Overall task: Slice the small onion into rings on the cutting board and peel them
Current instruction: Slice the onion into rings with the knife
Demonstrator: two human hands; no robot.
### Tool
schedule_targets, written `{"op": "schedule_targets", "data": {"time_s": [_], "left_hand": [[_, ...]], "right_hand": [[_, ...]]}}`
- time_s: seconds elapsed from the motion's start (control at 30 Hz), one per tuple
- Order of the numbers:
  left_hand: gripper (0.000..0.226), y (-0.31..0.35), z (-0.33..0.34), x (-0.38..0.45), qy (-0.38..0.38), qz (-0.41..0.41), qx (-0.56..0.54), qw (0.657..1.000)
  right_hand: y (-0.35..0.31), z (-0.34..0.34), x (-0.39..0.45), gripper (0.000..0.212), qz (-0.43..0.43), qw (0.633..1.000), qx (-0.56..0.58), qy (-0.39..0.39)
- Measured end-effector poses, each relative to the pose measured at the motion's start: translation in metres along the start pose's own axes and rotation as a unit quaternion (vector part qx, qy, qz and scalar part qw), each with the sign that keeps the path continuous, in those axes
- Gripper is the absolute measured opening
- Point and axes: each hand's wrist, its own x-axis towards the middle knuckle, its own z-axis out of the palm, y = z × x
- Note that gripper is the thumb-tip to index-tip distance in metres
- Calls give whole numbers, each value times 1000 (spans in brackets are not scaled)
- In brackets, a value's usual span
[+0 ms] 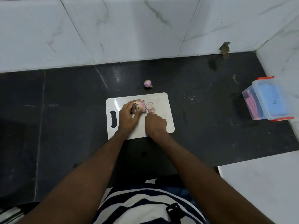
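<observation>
1. I judge the slicing as under way but early: a few cut rings (150, 107) lie flat on the white cutting board (163, 101), just right of the onion (140, 107), and most of the onion is uncut.
2. The rings seem to have their purple outer layer on, so by my reading the peeling is not yet done.
3. A second small onion (148, 83) sits on the dark counter (64, 102) just beyond the board's far edge, whole and untouched.
4. My left hand (128, 115) has its fingers curled round the onion, pinning it near the middle of the board with the cut face turned right.
5. My right hand (156, 124) is closed in a fist around what I take for a knife handle, which is hidden; only a thin blade (146, 109) shows, standing between the onion and the rings.
6. A clear plastic box (267, 101) with orange clips stands well apart on the right.
</observation>
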Motion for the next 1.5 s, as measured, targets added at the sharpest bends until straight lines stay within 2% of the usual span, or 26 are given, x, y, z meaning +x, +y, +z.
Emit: {"op": "schedule_targets", "data": {"time_s": [0.17,0.4,0.6,0.73,0.9,1.07,1.27,1.43,1.5], "left_hand": [[28,-2,-2,0,1,24,24,999],[44,-2,-3,-2,-6,44,36,998],[58,-7,-8,-9,-1,29,46,999],[59,-1,-10,-13,-12,8,40,999],[43,4,-12,-13,3,5,25,1000],[41,6,-10,-11,14,4,65,998],[38,3,-9,-13,45,11,117,992],[44,7,-5,-13,66,-17,136,988],[55,14,-4,-13,78,-30,164,983]], "right_hand": [[9,8,-30,21,10,1000,-3,-16],[17,11,-44,20,-2,1000,-15,-25],[31,13,-51,17,13,1000,5,-11],[34,14,-55,20,29,999,21,-16],[38,17,-61,21,43,998,52,3],[43,22,-64,28,17,997,64,27],[48,24,-59,28,54,994,97,6],[58,17,-49,29,56,994,98,-6],[62,15,-46,31,27,996,85,-2]]}}
